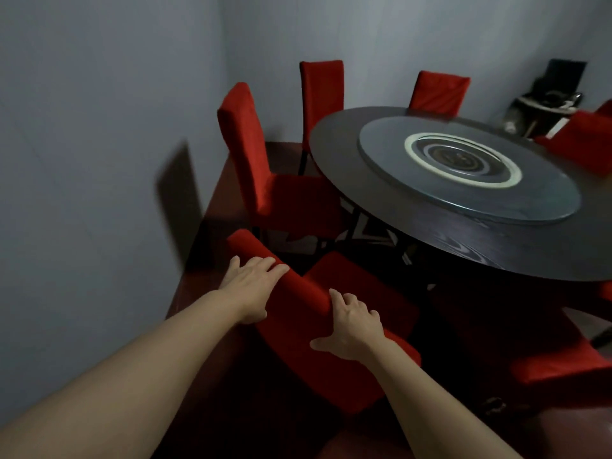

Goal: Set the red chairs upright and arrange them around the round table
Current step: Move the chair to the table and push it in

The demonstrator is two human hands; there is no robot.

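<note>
Both hands (pixel 251 286) grip one of seven chairs (pixel 331 326).

- The nearest chair (pixel 334 329) wears a plain, bright red fabric cover, with no pattern on it.
- The chair by the wall (pixel 251 154) and the two far chairs (pixel 321 91) (pixel 438 92) are the same solid red.
- The round tabletop (pixel 463 256) is very dark brown to black, with a faint wood grain showing near its front edge.
- The turntable (pixel 414 180) is grey-blue glass, with a pale cream ring (pixel 511 170) around dark concentric rings at its centre.
- The walls (pixel 99 127) are plain pale grey-blue.
- The floor (pixel 212 207) is a dark reddish brown.
</note>
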